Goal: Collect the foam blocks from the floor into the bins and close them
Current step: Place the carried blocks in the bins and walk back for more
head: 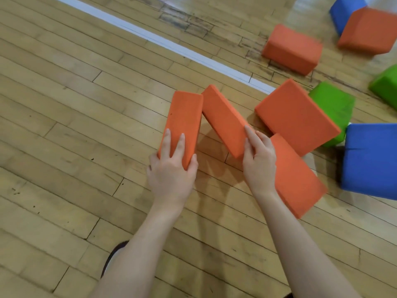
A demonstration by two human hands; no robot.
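My left hand (171, 168) grips the near end of an orange foam block (183, 119) held on its narrow side above the floor. My right hand (258, 158) grips the near end of a second orange block (223, 119), tilted so that its far end meets the first block's far end. Two more orange blocks lie to the right, one (296, 115) flat beside a green block (335, 106) and one (298, 179) partly under my right wrist. A large blue block (371, 160) sits at the right edge. No bin is in view.
Wooden gym floor (75, 125) with a white painted line (163, 41) running diagonally. Further orange blocks (292, 49) (369, 31), a blue block (343, 11) and a green block (385, 84) lie at the upper right. A dark shoe (116, 252) shows beneath my left forearm.
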